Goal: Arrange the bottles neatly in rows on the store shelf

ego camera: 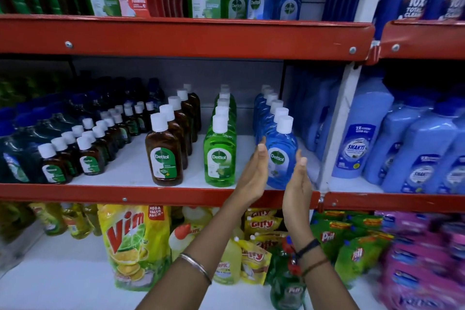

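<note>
Your left hand [254,173] and right hand [298,184], both flat and unclenched, flank the front blue bottle [280,158] at the shelf [151,195] edge.

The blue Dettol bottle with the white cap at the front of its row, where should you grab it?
Hold the blue Dettol bottle with the white cap around its wide lower body, one palm per side, coming from the front. It stands upright at the shelf edge, and the left hand and right hand are already open beside it.
</note>
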